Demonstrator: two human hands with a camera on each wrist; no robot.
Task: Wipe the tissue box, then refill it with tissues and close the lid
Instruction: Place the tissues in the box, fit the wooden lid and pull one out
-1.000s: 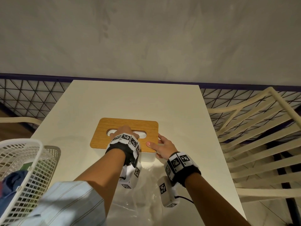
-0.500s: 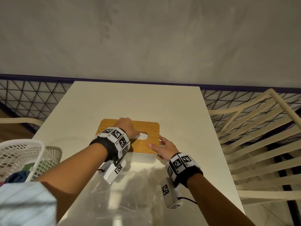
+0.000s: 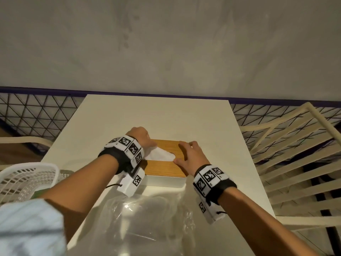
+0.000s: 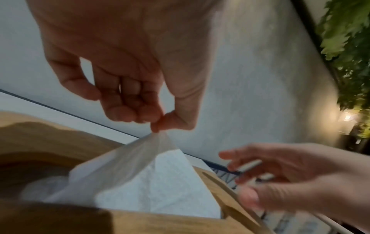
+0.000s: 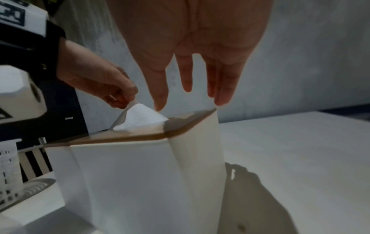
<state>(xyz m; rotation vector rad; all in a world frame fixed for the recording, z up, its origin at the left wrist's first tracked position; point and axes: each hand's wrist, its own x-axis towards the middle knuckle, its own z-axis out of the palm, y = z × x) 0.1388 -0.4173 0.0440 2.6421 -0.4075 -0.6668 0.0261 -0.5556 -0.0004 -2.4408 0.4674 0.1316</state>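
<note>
Tissue now pulled up through lid slot, left hand pinching it

Black wristbands with white coded marker blocks, white camera pods beneath; pale striped sleeve.

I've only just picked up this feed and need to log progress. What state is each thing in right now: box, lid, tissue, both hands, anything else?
tissue box: upright on the table.
wooden lid: on the box, closed.
tissue: partly drawn up through the lid slot.
left hand: pinches the tissue's corner.
right hand: fingers straight, over the lid's right end; contact unclear.
clear plastic wrapper: empty, crumpled before the box.
white basket: at the table's left, contents unclear.
</note>
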